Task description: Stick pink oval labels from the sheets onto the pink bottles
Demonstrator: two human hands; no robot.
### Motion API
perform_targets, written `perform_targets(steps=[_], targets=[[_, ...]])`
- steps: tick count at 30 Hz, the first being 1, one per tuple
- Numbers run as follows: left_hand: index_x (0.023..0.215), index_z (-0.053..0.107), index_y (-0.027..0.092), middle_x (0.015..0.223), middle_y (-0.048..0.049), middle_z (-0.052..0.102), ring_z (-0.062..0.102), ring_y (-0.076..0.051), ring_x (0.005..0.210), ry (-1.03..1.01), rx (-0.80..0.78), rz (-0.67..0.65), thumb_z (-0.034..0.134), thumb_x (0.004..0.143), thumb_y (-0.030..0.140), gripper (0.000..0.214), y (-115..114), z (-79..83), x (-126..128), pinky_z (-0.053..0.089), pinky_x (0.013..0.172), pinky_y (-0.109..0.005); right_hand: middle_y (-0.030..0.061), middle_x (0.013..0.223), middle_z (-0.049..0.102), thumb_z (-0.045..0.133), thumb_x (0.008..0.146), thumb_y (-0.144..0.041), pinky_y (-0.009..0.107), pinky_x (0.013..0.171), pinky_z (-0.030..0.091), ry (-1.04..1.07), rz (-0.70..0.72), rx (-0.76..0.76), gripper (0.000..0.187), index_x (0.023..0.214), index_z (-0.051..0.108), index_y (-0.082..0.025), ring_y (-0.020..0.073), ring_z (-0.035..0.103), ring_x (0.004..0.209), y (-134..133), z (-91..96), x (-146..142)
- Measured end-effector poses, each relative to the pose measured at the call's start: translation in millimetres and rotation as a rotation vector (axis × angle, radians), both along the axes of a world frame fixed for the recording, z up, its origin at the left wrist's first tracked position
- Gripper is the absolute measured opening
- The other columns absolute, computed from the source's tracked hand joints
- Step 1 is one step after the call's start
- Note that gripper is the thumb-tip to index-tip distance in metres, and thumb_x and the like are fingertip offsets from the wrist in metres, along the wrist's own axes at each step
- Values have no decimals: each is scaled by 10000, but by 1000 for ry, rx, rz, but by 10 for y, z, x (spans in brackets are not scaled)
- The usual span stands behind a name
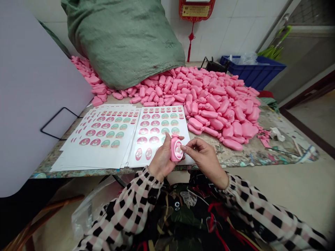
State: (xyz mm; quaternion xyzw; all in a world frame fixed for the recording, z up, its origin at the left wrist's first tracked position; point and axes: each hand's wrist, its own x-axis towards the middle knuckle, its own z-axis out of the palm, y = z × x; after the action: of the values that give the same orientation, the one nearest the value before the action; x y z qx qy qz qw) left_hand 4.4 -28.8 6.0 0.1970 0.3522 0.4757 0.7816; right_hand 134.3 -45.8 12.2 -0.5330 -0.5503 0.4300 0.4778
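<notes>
While the left hand grips a pink bottle, its label blurs.

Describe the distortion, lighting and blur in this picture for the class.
In the head view, wide-angle distortion stretches the right sleeve toward the frame's corner, which looks soft; lighting is even, with soft shadows among the pink bottles.

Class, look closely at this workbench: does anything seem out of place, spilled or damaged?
The green woven sack lies tipped over on the table, and pink plastic bottles sprawl from beneath it in a loose heap instead of being packed.
</notes>
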Motion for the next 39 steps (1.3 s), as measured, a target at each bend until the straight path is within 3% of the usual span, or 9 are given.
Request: perform_targets(steps=[13, 21, 24, 27, 32, 36, 39], targets=[[897, 601, 165, 767, -12, 536, 521, -87, 596, 8, 65, 3, 428, 734, 677, 564, -21, -6, 12, 467, 522, -220, -12, 612, 626, 659, 719, -396, 274, 568, 461, 88, 48, -59, 227, 680, 558, -197, 137, 577, 559, 2, -22, -44], [1023, 538, 181, 732, -13, 513, 527, -110, 584, 130, 101, -104, 385, 750, 694, 601, -52, -7, -20, 456, 473, -226, -23, 610, 603, 659, 714, -397, 252, 557, 430, -12, 20, -47, 221, 675, 571, -198, 128, 543, 562, -2, -69, -27], [1083, 432, 214, 753, 22, 484, 514, -90, 548, 235, 123, -130, 589, 709, 573, 542, -83, 17, -43, 421, 430, -202, -10, 654, 607, 627, 740, -388, 252, 591, 420, -112, 8, -3, 207, 690, 584, -192, 131, 534, 604, -15, -102, -9], [1133, 328, 241, 807, 32, 484, 523, -81, 559, 292, 146, -207, 718, 664, 393, 628, -113, 40, -89, 423, 445, -201, -5, 683, 612, 591, 770, -375, 251, 618, 413, -210, 26, 22, 193, 720, 596, -189, 137, 536, 647, -21, -122, 31], [1080, 320, 224, 768, 34, 505, 529, -75, 545, 270, 184, -266, 656, 746, 316, 483, -153, 23, -187, 426, 486, -214, -12, 706, 618, 567, 799, -384, 244, 604, 392, -329, 151, 28, 195, 762, 604, -196, 129, 535, 644, 40, -134, 204], [1084, 323, 231, 761, 34, 520, 544, -85, 567, 239, 210, -259, 639, 757, 253, 455, -175, 2, -204, 443, 515, -225, -3, 727, 595, 605, 753, -459, 250, 585, 389, -341, 30, 20, 268, 809, 596, -197, 132, 509, 635, 99, -172, 274], [1082, 333, 235, 760, 44, 511, 546, -83, 562, 204, 195, -319, 615, 756, 203, 432, -206, 3, -143, 457, 531, -238, -12, 751, 571, 686, 663, -478, 249, 579, 397, -247, -29, 39, 370, 887, 566, -210, 132, 501, 643, 76, -208, 145]])
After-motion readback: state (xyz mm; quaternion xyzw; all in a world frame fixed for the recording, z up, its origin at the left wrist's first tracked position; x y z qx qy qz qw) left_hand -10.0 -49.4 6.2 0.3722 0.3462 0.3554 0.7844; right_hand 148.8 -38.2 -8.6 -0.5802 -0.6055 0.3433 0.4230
